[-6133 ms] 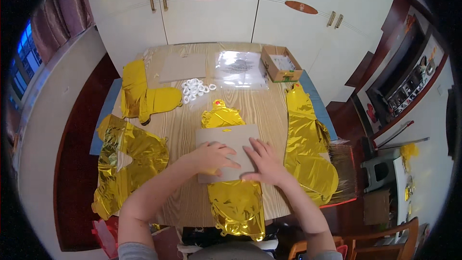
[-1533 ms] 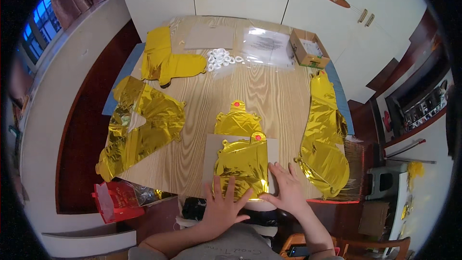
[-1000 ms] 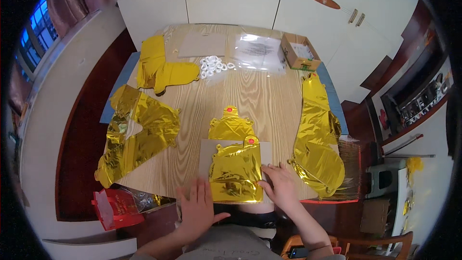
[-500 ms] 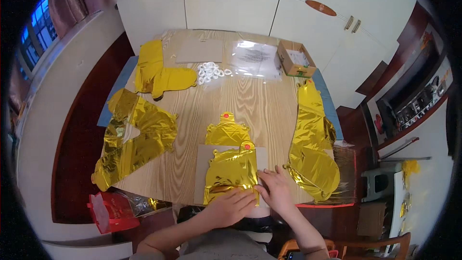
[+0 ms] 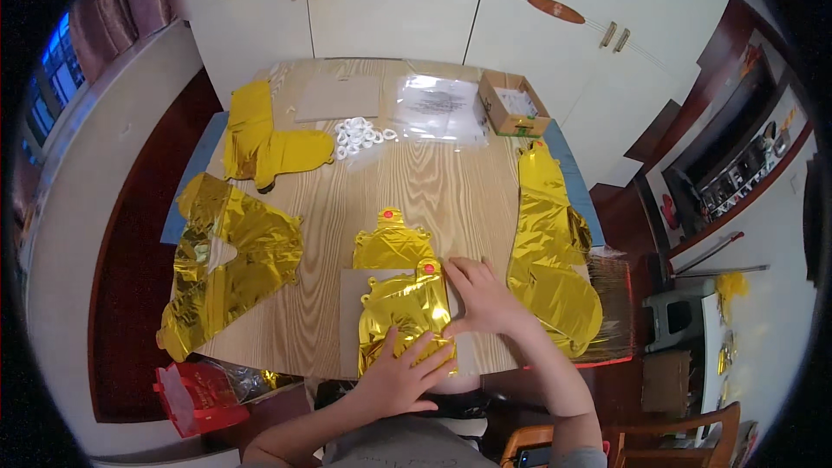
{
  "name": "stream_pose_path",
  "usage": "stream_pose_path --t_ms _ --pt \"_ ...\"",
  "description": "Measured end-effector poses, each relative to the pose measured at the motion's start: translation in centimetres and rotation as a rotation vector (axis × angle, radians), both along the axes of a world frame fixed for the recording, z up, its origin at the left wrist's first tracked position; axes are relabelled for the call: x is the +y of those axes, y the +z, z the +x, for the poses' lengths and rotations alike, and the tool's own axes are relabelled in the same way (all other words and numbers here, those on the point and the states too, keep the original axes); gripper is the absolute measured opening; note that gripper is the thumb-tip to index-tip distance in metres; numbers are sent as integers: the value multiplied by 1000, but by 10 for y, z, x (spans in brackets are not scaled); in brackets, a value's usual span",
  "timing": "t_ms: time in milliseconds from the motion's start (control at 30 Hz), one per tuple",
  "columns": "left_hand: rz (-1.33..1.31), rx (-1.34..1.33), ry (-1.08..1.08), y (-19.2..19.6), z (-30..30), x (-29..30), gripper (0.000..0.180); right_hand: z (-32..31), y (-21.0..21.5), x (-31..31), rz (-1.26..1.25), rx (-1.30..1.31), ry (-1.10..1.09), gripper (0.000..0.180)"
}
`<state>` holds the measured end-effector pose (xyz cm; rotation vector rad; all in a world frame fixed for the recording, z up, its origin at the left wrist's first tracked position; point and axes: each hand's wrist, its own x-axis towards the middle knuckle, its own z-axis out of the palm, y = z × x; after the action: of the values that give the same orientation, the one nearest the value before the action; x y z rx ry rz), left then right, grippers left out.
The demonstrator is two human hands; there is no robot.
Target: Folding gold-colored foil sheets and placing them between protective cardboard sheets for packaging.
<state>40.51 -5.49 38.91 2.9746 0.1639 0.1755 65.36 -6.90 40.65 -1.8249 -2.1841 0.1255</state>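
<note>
1. Resting with its fingers fanned on the near part of a folded gold foil balloon (image 5: pixel 403 303), the person's left hand (image 5: pixel 399 381) could wrinkle the thin film if it slid sideways while bearing down; how hard it presses cannot be told.
2. The balloon lies at the near edge of the wooden table (image 5: pixel 299 312), its folded part on top of a grey cardboard sheet (image 5: pixel 349 321). A pull toward the body would likely bring card and foil over that edge together.
3. The right hand (image 5: pixel 485 299) lies open along the right side, thumb apart from the fingers and at the foil's margin. Should it lift too soon, the fold might spring up or skew, since slick foil tends to hold a crease poorly.
4. Beyond the card, the balloon's far part lies on the wood; a shifting card could rumple it or leave the 2 parts out of line.
5. 2 more gold foil balloons flank the work, the left balloon (image 5: pixel 260 247) and the right balloon (image 5: pixel 542 269). The right forearm (image 5: pixel 555 368) is near the latter, so an outward swing might drag it off the table's side.
6. Farther off, a loose heap of white rings (image 5: pixel 354 134) could scatter if a long reach knocked it.
</note>
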Motion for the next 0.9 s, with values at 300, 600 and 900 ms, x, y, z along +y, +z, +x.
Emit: stream_pose_path --t_ms 300,600,900 --pt "0 32 -2 0 1 0 78 9 1 50 -231 226 -107 63" --pt "-57 15 5 5 0 -1 82 19 -12 65 -202 584 -149 37" --pt "16 9 -9 1 -1 -1 77 98 46 74 57 337 -630 48"
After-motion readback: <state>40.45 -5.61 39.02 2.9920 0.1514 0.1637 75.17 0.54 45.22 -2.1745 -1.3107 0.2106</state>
